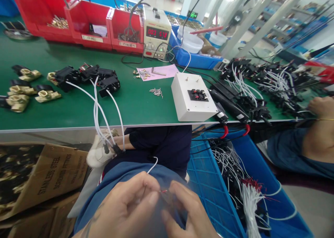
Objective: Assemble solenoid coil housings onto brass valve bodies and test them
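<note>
My left hand is over my lap, thumb and forefinger pinched together on a thin white cable that rises behind the knuckles. Short red wire ends stick out between my two hands. Close beside them, my right hand has its fingers bent toward the wire ends, smeared by motion. Whether it grips them I cannot tell. Other white cables hang over the table edge from black plastic housings.
On the green table are brass valves, small screws, a white switch box, red bins and a power supply. A blue crate stands right of my legs, a cardboard box left. Another person's arm is at right.
</note>
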The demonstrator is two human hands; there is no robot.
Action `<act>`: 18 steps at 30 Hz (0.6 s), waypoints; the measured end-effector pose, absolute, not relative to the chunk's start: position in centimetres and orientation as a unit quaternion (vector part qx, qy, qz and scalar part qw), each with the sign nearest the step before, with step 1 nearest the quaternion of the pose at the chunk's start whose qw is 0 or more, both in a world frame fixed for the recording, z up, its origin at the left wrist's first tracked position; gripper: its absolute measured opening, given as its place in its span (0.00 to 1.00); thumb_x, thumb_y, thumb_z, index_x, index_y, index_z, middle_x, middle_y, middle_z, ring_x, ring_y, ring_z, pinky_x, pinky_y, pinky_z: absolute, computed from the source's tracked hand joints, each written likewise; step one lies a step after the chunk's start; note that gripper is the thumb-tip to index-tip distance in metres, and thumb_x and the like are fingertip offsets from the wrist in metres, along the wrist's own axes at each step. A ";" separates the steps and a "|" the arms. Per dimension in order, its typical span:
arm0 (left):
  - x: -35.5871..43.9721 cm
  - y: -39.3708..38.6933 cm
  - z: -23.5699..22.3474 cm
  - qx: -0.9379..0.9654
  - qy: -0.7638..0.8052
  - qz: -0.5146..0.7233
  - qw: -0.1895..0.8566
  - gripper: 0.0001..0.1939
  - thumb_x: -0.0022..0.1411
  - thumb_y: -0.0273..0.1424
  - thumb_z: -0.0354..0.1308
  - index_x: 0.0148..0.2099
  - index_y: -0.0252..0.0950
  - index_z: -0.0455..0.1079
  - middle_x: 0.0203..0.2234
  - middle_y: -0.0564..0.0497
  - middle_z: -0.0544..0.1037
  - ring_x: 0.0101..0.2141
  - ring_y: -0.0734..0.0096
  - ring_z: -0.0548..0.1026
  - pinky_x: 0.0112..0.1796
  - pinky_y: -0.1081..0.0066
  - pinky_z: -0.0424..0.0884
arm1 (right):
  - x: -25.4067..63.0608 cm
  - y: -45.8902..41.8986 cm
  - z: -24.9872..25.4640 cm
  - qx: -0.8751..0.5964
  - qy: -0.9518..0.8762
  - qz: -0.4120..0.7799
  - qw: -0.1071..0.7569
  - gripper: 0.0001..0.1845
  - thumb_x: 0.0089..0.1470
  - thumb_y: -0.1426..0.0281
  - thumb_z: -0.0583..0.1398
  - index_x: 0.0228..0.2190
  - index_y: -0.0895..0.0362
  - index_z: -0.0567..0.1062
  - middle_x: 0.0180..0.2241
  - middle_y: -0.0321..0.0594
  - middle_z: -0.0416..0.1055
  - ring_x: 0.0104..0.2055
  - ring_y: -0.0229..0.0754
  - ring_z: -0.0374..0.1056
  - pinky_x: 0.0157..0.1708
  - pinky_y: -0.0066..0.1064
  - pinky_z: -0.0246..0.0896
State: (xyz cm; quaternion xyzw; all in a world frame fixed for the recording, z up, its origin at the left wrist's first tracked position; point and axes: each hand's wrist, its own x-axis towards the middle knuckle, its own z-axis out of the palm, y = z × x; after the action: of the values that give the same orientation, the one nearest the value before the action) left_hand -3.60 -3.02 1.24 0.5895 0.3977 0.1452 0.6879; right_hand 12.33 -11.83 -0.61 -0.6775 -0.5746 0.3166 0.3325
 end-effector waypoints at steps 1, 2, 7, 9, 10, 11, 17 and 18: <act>-3.6 -3.1 1.2 0.595 0.397 0.146 0.683 0.15 0.61 0.42 0.51 0.31 0.37 0.69 0.16 0.58 0.63 0.18 0.78 0.59 0.20 0.80 0.57 | 12.4 -11.8 -0.6 -0.675 -0.578 0.316 0.332 0.06 0.41 0.74 0.57 0.25 0.52 0.67 0.23 0.33 0.67 0.26 0.40 0.67 0.28 0.28 0.60; -3.6 -3.1 1.1 0.604 0.397 0.147 0.676 0.15 0.61 0.42 0.51 0.31 0.37 0.69 0.16 0.58 0.65 0.18 0.77 0.60 0.21 0.80 0.58 | 12.4 -11.7 -0.6 -0.674 -0.580 0.315 0.331 0.05 0.41 0.74 0.57 0.25 0.52 0.66 0.23 0.33 0.67 0.25 0.40 0.66 0.27 0.28 0.60; -3.9 -3.2 0.3 0.642 0.396 0.137 0.642 0.15 0.62 0.42 0.49 0.31 0.38 0.69 0.17 0.56 0.66 0.19 0.76 0.63 0.21 0.79 0.58 | 12.4 -11.7 -0.7 -0.680 -0.571 0.331 0.320 0.04 0.42 0.72 0.58 0.24 0.52 0.67 0.22 0.33 0.68 0.25 0.39 0.66 0.28 0.27 0.61; -4.1 -3.3 0.1 0.647 0.399 0.131 0.637 0.16 0.63 0.42 0.49 0.32 0.38 0.69 0.17 0.57 0.65 0.19 0.76 0.63 0.21 0.79 0.58 | 12.4 -11.8 -0.8 -0.679 -0.565 0.341 0.321 0.04 0.41 0.72 0.58 0.24 0.52 0.67 0.22 0.33 0.68 0.25 0.39 0.66 0.28 0.28 0.61; -4.2 -3.3 0.1 0.650 0.400 0.126 0.634 0.16 0.63 0.43 0.49 0.32 0.38 0.69 0.17 0.57 0.65 0.19 0.76 0.62 0.21 0.78 0.58 | 12.4 -11.9 -0.8 -0.681 -0.562 0.342 0.323 0.04 0.40 0.72 0.57 0.24 0.52 0.67 0.23 0.34 0.68 0.25 0.40 0.66 0.28 0.28 0.61; -4.3 -3.4 0.1 0.654 0.402 0.122 0.630 0.16 0.63 0.43 0.48 0.31 0.38 0.69 0.17 0.57 0.64 0.19 0.75 0.62 0.21 0.78 0.57 | 12.5 -12.0 -0.8 -0.682 -0.557 0.344 0.325 0.04 0.40 0.72 0.57 0.24 0.52 0.67 0.23 0.34 0.68 0.25 0.40 0.66 0.28 0.28 0.61; -4.1 -4.3 0.0 0.636 0.382 0.119 0.659 0.16 0.66 0.42 0.48 0.32 0.39 0.68 0.19 0.57 0.68 0.21 0.76 0.64 0.25 0.79 0.59 | 12.1 -13.3 -2.2 -0.692 -0.498 0.399 0.339 0.03 0.40 0.72 0.58 0.23 0.53 0.68 0.22 0.34 0.68 0.26 0.40 0.67 0.27 0.26 0.64; -4.0 -4.6 -0.1 0.629 0.385 0.116 0.665 0.16 0.66 0.42 0.47 0.32 0.39 0.67 0.19 0.57 0.68 0.22 0.76 0.64 0.25 0.79 0.59 | 11.8 -13.7 -2.6 -0.698 -0.475 0.416 0.336 0.03 0.40 0.72 0.58 0.23 0.53 0.69 0.24 0.35 0.70 0.27 0.40 0.68 0.28 0.26 0.65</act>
State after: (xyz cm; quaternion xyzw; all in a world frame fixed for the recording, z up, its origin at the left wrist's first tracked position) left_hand -4.02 -4.58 -0.14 0.6291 0.3851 0.1156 0.6653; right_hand 11.81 -13.72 -2.65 -0.6984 -0.4755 0.4160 0.3363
